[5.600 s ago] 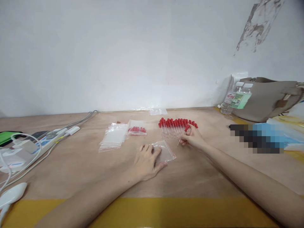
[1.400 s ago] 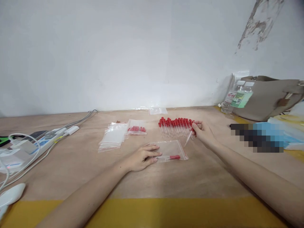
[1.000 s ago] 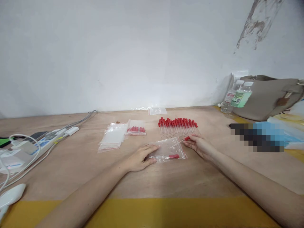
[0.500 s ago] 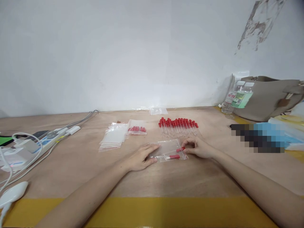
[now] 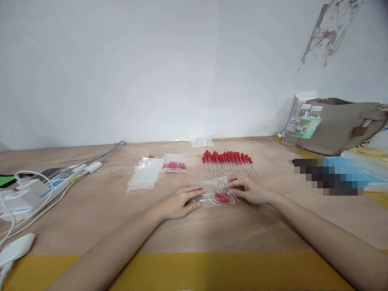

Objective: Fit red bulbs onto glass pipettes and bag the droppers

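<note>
A clear zip-lock bag (image 5: 209,187) lies on the table in front of me, its red-lined mouth facing right. Inside it are two droppers with red bulbs (image 5: 222,199), side by side, bulbs toward the mouth. My left hand (image 5: 184,201) rests flat on the bag's left end, thumb and fingers apart. At the mouth, my right hand (image 5: 243,188) is closed, its fingertips pinching the bag's edge; they are partly hidden. Just behind the bag, a row of droppers (image 5: 227,158) has its red bulbs pointing away from me.
To the left lie a stack of flat zip-lock bags (image 5: 144,173) and a filled bag with red bulbs (image 5: 175,160). A power strip (image 5: 68,178) with cables stands far left. At the right are bottles (image 5: 307,123), a grey handbag (image 5: 342,125) and a blue item (image 5: 345,167).
The second dropper has slid left, fully into the bag beside the first. My right hand has moved slightly left onto the bag's mouth. My left hand has stayed put.
</note>
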`<action>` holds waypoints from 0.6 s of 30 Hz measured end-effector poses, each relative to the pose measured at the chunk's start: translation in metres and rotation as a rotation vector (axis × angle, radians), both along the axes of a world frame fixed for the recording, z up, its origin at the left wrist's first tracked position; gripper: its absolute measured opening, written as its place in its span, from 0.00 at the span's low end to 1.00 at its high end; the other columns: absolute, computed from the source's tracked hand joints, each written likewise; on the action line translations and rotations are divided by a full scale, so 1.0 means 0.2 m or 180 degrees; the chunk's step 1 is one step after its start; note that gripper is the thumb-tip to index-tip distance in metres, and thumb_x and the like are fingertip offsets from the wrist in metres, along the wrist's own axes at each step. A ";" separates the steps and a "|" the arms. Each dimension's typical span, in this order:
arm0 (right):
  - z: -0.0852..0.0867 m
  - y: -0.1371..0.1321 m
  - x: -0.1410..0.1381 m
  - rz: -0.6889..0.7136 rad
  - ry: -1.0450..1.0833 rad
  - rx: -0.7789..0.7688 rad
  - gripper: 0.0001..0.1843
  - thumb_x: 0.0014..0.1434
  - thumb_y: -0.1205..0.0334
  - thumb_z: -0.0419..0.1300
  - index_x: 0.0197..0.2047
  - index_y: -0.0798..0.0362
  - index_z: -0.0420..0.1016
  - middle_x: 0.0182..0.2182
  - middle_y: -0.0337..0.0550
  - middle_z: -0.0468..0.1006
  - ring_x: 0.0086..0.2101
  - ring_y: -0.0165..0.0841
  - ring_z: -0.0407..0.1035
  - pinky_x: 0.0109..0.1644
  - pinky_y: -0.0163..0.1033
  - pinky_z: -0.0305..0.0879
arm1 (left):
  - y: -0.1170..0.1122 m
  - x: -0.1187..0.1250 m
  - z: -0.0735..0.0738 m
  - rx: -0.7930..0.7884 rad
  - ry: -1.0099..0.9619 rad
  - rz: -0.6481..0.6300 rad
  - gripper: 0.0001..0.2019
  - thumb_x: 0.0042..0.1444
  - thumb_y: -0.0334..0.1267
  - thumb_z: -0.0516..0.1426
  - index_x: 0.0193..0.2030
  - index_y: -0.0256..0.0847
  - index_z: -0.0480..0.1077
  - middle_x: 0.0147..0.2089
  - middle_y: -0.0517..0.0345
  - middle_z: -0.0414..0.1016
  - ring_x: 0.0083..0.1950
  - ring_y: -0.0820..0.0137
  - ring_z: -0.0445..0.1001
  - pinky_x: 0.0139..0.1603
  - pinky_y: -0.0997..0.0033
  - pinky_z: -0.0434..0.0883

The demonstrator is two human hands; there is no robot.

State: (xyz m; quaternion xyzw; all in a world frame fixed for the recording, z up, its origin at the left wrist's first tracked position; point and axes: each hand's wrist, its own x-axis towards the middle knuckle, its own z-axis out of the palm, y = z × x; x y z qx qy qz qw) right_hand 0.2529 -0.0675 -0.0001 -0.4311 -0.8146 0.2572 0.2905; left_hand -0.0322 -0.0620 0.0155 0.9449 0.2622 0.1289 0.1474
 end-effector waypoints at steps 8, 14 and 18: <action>0.13 0.30 -0.01 -0.1818 -0.0471 0.0507 0.09 0.48 0.61 0.54 0.28 0.54 0.74 0.24 0.40 0.75 0.27 0.30 0.67 0.32 0.32 0.60 | -0.03 0.00 0.02 -0.0292 -0.0397 0.0078 0.12 0.55 0.42 0.50 0.45 0.41 0.60 0.56 0.51 0.61 0.55 0.66 0.61 0.53 0.63 0.60; 0.14 0.56 -0.21 -0.2255 -0.0654 0.0526 0.13 0.50 0.64 0.53 0.36 0.59 0.74 0.36 0.51 0.76 0.39 0.36 0.68 0.42 0.34 0.59 | -0.02 0.00 0.01 -0.0289 -0.0425 0.0042 0.12 0.55 0.41 0.51 0.45 0.40 0.59 0.55 0.50 0.61 0.54 0.65 0.61 0.53 0.63 0.60; 0.11 0.66 -0.29 -0.2536 -0.0593 0.0344 0.11 0.49 0.64 0.54 0.33 0.61 0.75 0.34 0.56 0.75 0.40 0.39 0.67 0.43 0.36 0.59 | -0.02 -0.01 0.01 -0.0164 -0.0359 0.0033 0.19 0.55 0.42 0.51 0.53 0.41 0.57 0.54 0.51 0.62 0.55 0.65 0.60 0.55 0.63 0.58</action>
